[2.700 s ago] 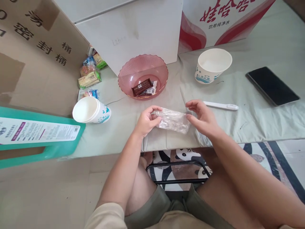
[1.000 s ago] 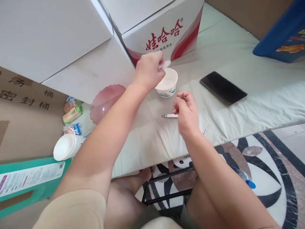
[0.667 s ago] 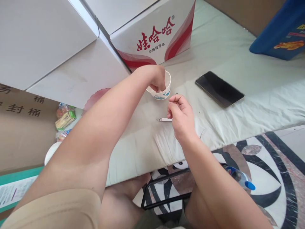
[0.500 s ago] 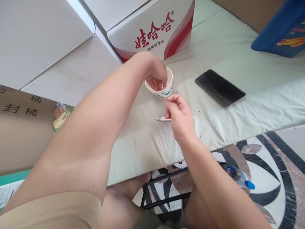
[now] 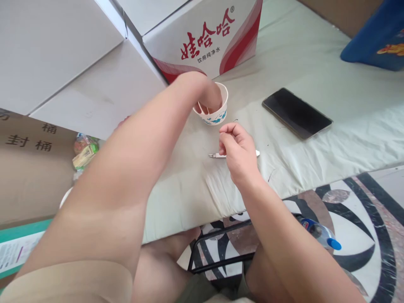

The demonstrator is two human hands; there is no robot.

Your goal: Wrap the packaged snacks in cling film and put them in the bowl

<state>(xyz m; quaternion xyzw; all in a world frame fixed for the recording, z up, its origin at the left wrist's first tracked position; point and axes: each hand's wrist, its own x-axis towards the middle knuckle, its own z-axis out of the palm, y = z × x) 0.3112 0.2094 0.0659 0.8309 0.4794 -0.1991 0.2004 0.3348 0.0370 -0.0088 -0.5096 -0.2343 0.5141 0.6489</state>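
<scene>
My left hand (image 5: pixel 206 96) reaches across and dips into a white paper cup (image 5: pixel 218 116) with blue print; its fingertips are hidden inside the cup, so whatever they hold cannot be seen. My right hand (image 5: pixel 239 150) hovers just in front of the cup, thumb and forefinger pinched together with nothing visible between them. Under it, a slim white tool (image 5: pixel 216 155) lies on the pale green cloth (image 5: pixel 315 63).
A black phone (image 5: pixel 296 112) lies flat to the right. A red-and-white carton (image 5: pixel 208 38) and a white box (image 5: pixel 94 97) stand behind the cup. Snack packets (image 5: pixel 82 150) sit at the left by a brown carton. A plastic bottle (image 5: pixel 320 236) lies on the floor.
Earlier both hands held a clear wrapper at the table edge. My left hand then carried it to the cup and went down inside it. My right hand stayed above the white tool.
</scene>
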